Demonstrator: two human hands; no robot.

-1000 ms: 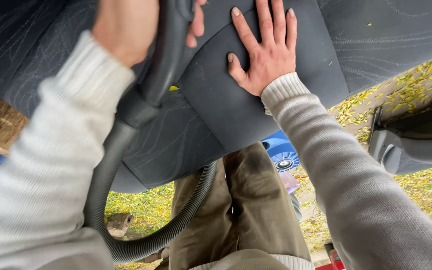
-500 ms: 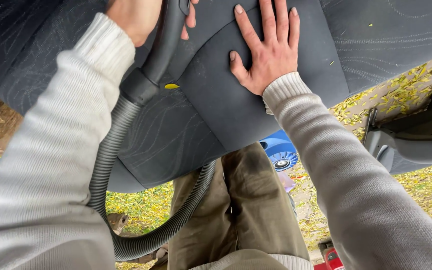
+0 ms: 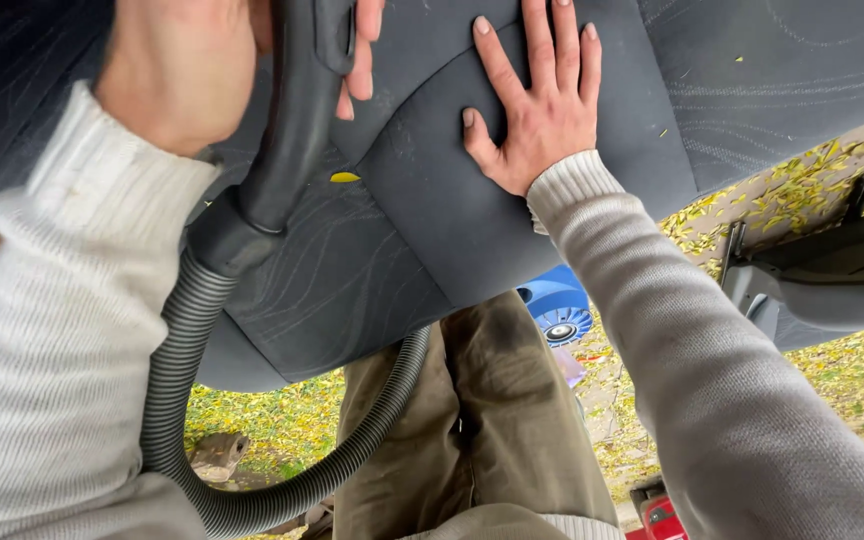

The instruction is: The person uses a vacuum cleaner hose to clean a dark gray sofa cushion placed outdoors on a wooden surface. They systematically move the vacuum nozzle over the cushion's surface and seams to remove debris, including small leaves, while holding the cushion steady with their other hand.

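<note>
Left hand (image 3: 187, 70): wrapped round the black vacuum handle (image 3: 297, 120), above the seat.
Right hand (image 3: 537, 100): spread flat on the dark car seat (image 3: 422, 240).
Seat edge: just below the wrist; hose (image 3: 177, 400) loops underneath.

Cut off by the top edge: the fingertips of the right hand (image 3: 540, 110) spread flat on the dark grey fabric car seat (image 3: 402, 230), and the upper part of the black plastic vacuum wand (image 3: 297, 110) gripped by the left hand (image 3: 187, 65). Hidden behind the seat edge: a stretch of grey ribbed vacuum hose (image 3: 177, 360). Mostly covered: a blue round wheeled object (image 3: 555, 305), kind unclear.
</note>
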